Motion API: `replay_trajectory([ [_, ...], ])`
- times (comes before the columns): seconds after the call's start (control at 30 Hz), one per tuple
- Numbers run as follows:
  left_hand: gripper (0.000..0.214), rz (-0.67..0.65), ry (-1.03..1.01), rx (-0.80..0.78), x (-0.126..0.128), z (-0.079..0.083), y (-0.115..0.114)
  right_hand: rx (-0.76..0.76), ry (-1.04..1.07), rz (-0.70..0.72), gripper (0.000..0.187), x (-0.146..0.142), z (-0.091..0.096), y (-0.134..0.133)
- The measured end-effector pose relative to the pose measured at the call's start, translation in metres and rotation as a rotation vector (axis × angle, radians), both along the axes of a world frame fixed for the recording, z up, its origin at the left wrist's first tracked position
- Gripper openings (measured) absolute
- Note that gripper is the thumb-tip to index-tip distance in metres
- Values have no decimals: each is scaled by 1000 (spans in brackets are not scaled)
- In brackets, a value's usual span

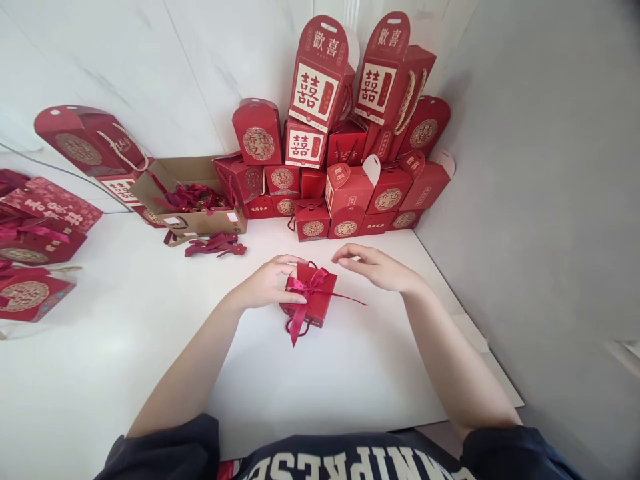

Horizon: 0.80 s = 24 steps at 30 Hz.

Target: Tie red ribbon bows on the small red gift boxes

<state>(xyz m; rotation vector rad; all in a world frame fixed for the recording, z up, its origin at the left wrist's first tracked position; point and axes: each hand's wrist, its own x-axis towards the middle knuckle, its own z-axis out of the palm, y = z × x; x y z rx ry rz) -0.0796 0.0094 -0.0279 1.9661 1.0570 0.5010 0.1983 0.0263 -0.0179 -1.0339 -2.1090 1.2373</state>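
Dark lettered shirt [350,460], nearest; beyond, on white table [150,333], one red box [317,308] with pink bow [311,288], left hand [270,283] clamped on its left side. Right hand [377,267] just beside, thumb and fingertips slightly apart; stacked boxes [349,141] behind.

Ribbon [311,289] on box [323,303], stacked boxes [351,193] behind

One view, head-worn: looks forward and steeply down on worktop [125,293] from wearer's side (shirt [370,460] at bottom edge). Left hand [273,281] and right hand [374,265] fairly near, mid-view; stacked boxes [347,223] farther off, toward top; white wall [130,60] ahead, grey wall [540,200] along right.
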Motion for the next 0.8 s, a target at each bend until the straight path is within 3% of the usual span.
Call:
replay_trajectory([
  [0.17, 35, 54, 110, 118, 3, 10, -8, 40, 2, 101, 23, -36, -14, 7],
  [0.3, 36, 311, 313, 253, 3, 27, -24, 12, 3, 127, 21, -38, -20, 8],
  [0.4, 50, 330, 565, 118, 2, 36, -36, -7, 16, 173, 23, -34, -19, 9],
  [0.53, 52, 146, 524, -217, 5, 37, -40, -23, 7, 209, 31, -32, -17, 10],
  [0.6, 48, 161, 471, -238, 6, 33, -34, -18, 5, 189, 33, -30, -17, 11],
  [0.73, 45, 340, 440, -149, 1, 22, -20, -66, -16, 89, 34, -24, -13, 9],
  [0.8, 46, 330, 398, -212, -1, 19, -15, -128, -58, 36, 36, -21, -9, 7],
])
